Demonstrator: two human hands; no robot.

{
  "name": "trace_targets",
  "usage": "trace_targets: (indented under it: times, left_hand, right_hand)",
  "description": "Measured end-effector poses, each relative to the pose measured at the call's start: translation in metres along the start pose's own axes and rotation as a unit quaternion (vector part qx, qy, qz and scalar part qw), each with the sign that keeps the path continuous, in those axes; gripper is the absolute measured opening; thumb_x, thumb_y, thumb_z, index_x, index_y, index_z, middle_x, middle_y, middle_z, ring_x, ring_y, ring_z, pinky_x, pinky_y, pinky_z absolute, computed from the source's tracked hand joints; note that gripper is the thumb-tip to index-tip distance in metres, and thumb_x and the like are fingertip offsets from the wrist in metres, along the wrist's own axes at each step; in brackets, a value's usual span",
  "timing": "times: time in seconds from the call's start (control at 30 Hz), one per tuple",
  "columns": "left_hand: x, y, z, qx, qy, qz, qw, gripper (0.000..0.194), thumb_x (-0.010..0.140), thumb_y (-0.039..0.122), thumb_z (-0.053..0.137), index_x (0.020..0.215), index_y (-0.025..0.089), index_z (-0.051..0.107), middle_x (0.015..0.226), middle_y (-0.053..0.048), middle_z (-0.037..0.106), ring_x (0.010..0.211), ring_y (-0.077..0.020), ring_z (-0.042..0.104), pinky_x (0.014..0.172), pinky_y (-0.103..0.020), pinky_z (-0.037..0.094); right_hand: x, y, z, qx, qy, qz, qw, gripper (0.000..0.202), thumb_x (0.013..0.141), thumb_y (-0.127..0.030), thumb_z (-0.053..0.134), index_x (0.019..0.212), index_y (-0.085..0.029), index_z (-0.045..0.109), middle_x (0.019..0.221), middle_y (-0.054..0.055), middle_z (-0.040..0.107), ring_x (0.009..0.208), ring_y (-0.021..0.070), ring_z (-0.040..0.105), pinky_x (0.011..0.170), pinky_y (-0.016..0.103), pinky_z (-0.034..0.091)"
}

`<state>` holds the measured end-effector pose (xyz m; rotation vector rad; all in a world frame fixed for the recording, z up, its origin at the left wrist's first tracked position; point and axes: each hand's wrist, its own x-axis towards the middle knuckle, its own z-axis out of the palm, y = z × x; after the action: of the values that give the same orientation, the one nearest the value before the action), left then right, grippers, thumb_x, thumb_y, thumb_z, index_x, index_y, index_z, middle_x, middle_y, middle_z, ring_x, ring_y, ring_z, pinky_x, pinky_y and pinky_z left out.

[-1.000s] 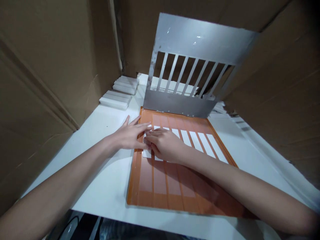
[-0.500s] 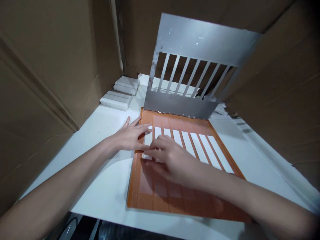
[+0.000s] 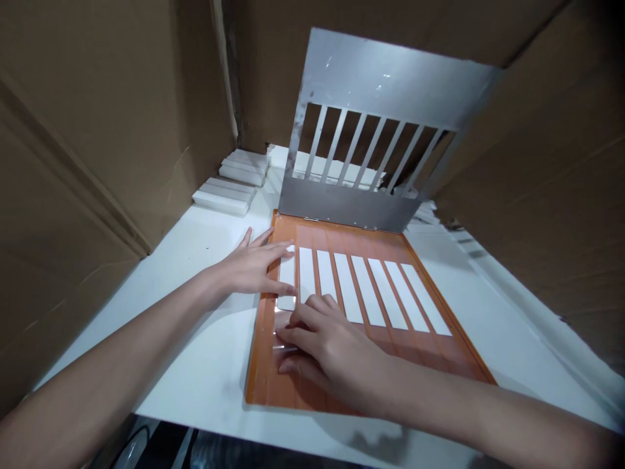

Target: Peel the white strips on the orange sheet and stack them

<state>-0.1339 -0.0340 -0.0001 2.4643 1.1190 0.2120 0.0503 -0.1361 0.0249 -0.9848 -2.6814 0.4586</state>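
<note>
An orange plate (image 3: 258,384) lies on the table with several white strips (image 3: 346,286) side by side across its middle. My left hand (image 3: 247,267) is spread open at the plate's left edge, its fingertips on the leftmost white strip (image 3: 287,280). Just below that strip's near end, my right hand (image 3: 327,345) has its fingers curled together. A shiny, see-through film (image 3: 283,348) shows between its thumb and fingers; its full shape is hidden. Paler, pinkish bands show on the plate beyond the strips.
A slotted metal frame (image 3: 390,85) stands tilted up at the plate's far edge. White stacked blocks (image 3: 224,195) sit at the far left of the white table (image 3: 195,365). Cardboard walls (image 3: 97,130) close in the sides and back. Dark items show below the front edge.
My right hand has moved down toward me from the leftmost strip, uncovering more white strips. Shiny film now shows at its fingers. My left hand stays in place.
</note>
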Motion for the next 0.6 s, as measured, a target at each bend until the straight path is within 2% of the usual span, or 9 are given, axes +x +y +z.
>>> trace_targets:
  times: [0.2, 0.33, 0.43, 0.5, 0.53, 0.6]
  left_hand:
    - [0.0, 0.0, 0.0, -0.002, 0.002, 0.002, 1.0, 0.065, 0.074, 0.062, 0.051, 0.128, 0.028, 0.044, 0.147, 0.003, 0.025, 0.138, -0.0306, 0.0, 0.107, -0.054, -0.006]
    - [0.001, -0.001, 0.0, -0.003, -0.002, 0.002, 1.0, 0.066, 0.073, 0.062, 0.051, 0.128, 0.027, 0.044, 0.148, 0.003, 0.025, 0.137, -0.0317, 0.0, 0.107, -0.056, -0.007]
    - [0.001, -0.001, 0.0, -0.001, -0.005, 0.002, 1.0, 0.065, 0.073, 0.059, 0.052, 0.129, 0.026, 0.042, 0.147, 0.003, 0.025, 0.137, -0.0324, 0.001, 0.106, -0.057, -0.008]
    - [0.001, -0.001, 0.0, 0.006, -0.004, 0.003, 1.0, 0.064, 0.074, 0.057, 0.052, 0.129, 0.025, 0.042, 0.148, 0.002, 0.025, 0.137, -0.0331, 0.001, 0.106, -0.058, -0.008]
    - [0.0, -0.001, 0.0, 0.011, -0.002, 0.005, 1.0, 0.064, 0.074, 0.056, 0.052, 0.129, 0.025, 0.043, 0.148, 0.002, 0.024, 0.137, -0.0334, 0.0, 0.105, -0.059, -0.008]
    - [-0.001, 0.001, -0.001, 0.016, 0.0, 0.014, 1.0, 0.064, 0.075, 0.057, 0.05, 0.129, 0.023, 0.043, 0.148, 0.001, 0.024, 0.137, -0.0337, -0.001, 0.106, -0.058, -0.009]
  right_hand:
    - [0.007, 0.007, -0.003, 0.134, 0.027, 0.002, 0.991, 0.019, 0.087, -0.02, 0.047, 0.091, -0.016, 0.065, 0.102, 0.01, 0.057, 0.09, 0.0144, 0.055, 0.078, 0.028, 0.047]
    - [0.016, 0.012, -0.007, 0.21, 0.036, 0.048, 0.976, 0.017, 0.084, -0.013, 0.049, 0.092, -0.016, 0.063, 0.088, 0.004, 0.064, 0.078, 0.0101, 0.058, 0.071, 0.024, 0.049]
    - [0.022, 0.013, -0.013, 0.264, 0.025, 0.095, 0.96, 0.023, 0.081, -0.017, 0.056, 0.104, -0.017, 0.058, 0.083, 0.001, 0.064, 0.067, 0.0083, 0.058, 0.062, 0.021, 0.048]
    - [0.023, 0.012, -0.017, 0.289, 0.0, 0.101, 0.952, 0.039, 0.075, -0.024, 0.066, 0.11, -0.017, 0.052, 0.084, 0.002, 0.064, 0.067, 0.0096, 0.058, 0.059, 0.022, 0.049]
    - [0.024, 0.012, -0.019, 0.291, -0.017, 0.099, 0.951, 0.045, 0.071, -0.026, 0.07, 0.111, -0.016, 0.05, 0.084, 0.002, 0.063, 0.068, 0.0104, 0.058, 0.058, 0.022, 0.048]
    - [0.025, 0.012, -0.022, 0.283, -0.043, 0.092, 0.954, 0.043, 0.071, -0.028, 0.07, 0.107, -0.017, 0.049, 0.086, 0.003, 0.063, 0.071, 0.0119, 0.058, 0.06, 0.023, 0.048]
